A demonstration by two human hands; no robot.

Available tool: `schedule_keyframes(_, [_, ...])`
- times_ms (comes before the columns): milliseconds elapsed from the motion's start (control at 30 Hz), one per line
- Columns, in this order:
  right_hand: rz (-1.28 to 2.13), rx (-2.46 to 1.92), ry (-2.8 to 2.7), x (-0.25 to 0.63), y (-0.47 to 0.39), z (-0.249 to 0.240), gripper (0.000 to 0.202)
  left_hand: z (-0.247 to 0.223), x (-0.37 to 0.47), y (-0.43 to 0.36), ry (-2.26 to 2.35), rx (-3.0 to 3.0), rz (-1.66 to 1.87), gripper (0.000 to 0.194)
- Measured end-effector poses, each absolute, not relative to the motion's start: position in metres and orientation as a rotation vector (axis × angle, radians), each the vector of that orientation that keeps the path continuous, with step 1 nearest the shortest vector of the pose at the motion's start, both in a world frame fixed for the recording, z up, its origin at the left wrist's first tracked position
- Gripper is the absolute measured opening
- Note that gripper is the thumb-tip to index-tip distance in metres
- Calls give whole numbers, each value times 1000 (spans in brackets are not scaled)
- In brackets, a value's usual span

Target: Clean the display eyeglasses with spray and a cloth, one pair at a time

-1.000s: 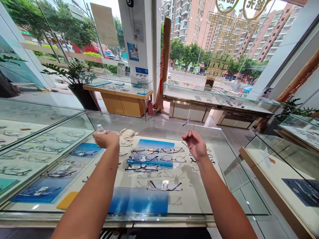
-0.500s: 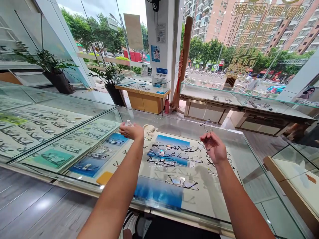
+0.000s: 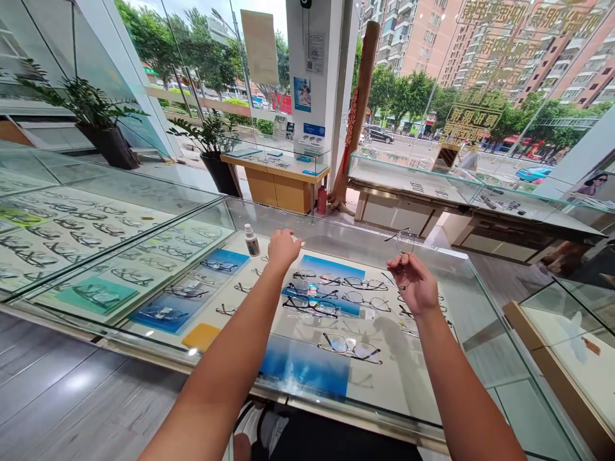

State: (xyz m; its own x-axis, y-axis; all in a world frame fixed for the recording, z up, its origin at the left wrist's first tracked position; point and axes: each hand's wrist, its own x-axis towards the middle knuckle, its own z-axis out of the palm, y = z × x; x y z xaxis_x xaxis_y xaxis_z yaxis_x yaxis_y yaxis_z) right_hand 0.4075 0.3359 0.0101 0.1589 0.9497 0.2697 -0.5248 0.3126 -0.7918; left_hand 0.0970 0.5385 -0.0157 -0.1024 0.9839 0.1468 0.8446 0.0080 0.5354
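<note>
My right hand (image 3: 414, 282) is raised over the right part of the glass counter, its fingers pinching a pair of thin-rimmed eyeglasses (image 3: 404, 242) with a lens and a temple sticking up. My left hand (image 3: 283, 248) is at the counter's far side, fingers curled over a pale cloth (image 3: 300, 242); most of the cloth is hidden beneath the hand. Left of that hand a small white-capped bottle (image 3: 252, 241) stands upright on the glass. Below both hands, several eyeglasses (image 3: 350, 348) are laid out in the display case (image 3: 398, 397).
More display cases with rows of frames (image 3: 62, 237) extend to the left. A glass case (image 3: 567, 346) stands at the right. Beyond the counter are a wooden cabinet (image 3: 273, 189), potted plants (image 3: 108, 128), a fire extinguisher (image 3: 321, 200) and a wooden trunk (image 3: 358, 115).
My left hand has let go of the bottle, leaving it standing on the counter, and has moved right onto the cloth. My right hand keeps the eyeglasses in nearly the same place.
</note>
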Motion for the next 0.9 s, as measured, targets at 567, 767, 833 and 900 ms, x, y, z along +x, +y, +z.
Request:
schedule_keyframes(567, [1195, -611, -874, 402, 337, 13, 18, 16, 140, 494, 1285, 1770, 1367, 15])
schedule_keyframes(767, [1190, -618, -964, 394, 337, 12, 21, 14, 199, 423, 584, 1708, 1171, 24])
schedule_keyframes(833, [1185, -629, -981, 391, 337, 11, 21, 12, 204, 412, 479, 1697, 1063, 26])
schedule_keyframes(900, [1175, -642, -979, 390, 338, 11, 21, 11, 204, 409, 420, 1691, 986, 27])
